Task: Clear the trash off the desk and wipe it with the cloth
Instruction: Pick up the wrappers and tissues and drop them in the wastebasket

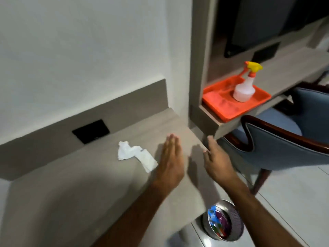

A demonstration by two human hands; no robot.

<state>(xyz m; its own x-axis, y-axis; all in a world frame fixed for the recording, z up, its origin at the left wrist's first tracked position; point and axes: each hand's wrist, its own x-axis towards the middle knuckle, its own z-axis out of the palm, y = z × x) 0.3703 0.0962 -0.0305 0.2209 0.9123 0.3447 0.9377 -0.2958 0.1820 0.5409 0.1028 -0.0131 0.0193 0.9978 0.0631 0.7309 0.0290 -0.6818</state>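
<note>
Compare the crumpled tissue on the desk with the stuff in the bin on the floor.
The tissue is plain white; the trash in the bin is brightly coloured, blue, purple and red. The tissue lies loose on the desk beside the left hand; the coloured trash sits inside the round metal bin on the floor. Both look like waste.

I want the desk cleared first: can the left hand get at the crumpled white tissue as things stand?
Probably yes. The left hand is open and empty, hovering just right of the white tissue, which lies alone on the desk. Nothing stands between them; the right hand is off to the other side.
</note>
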